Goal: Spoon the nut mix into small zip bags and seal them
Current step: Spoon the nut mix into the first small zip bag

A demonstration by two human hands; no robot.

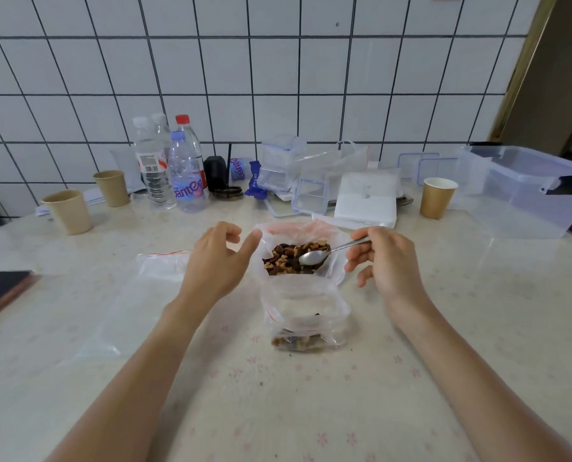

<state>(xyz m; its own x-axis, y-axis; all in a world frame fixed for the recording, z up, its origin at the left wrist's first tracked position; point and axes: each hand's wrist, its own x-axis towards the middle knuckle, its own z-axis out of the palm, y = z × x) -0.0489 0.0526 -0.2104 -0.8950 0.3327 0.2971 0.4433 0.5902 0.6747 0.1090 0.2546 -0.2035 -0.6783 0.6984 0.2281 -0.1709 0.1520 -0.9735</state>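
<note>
A brown nut mix fills a large clear bag that lies open at the table's middle. My right hand grips a metal spoon by its handle, and the bowl of the spoon rests on the nuts. My left hand hovers at the big bag's left rim, its fingers loosely spread and holding nothing. Just in front stands a small zip bag, mouth open, with some nuts at its bottom. Empty zip bags lie flat to the left.
Paper cups stand left and right. Water bottles, clear lidded boxes, a white pack and a big clear tub line the back by the tiled wall. A dark phone lies at the left edge.
</note>
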